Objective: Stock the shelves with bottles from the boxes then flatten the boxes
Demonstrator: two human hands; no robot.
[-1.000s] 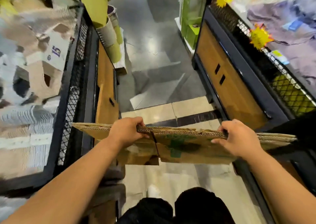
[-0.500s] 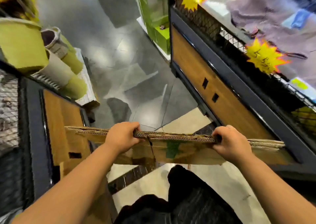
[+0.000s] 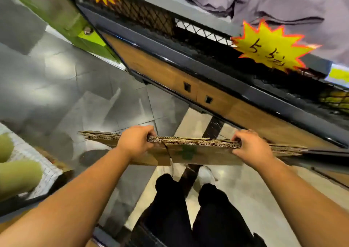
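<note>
A stack of flattened brown cardboard boxes [image 3: 196, 153] hangs upright in front of me, its corrugated top edge level and a green print on its near face. My left hand [image 3: 135, 143] grips the top edge left of centre. My right hand [image 3: 251, 146] grips the same edge further right. Both ends of the stack stick out past my hands. No bottles are in view.
A dark display stand with wooden cabinet doors [image 3: 217, 97] and a mesh rim runs diagonally on the right, holding folded grey clothes [image 3: 283, 5] and a yellow starburst price tag [image 3: 270, 45]. Green rolled goods [image 3: 17, 175] lie at the left. My legs [image 3: 188, 209] stand on the tiled floor.
My view has swung to the right, so the right-hand stand now fills the upper frame and the left stand has slid out. Both hands keep the same grip on the cardboard.
</note>
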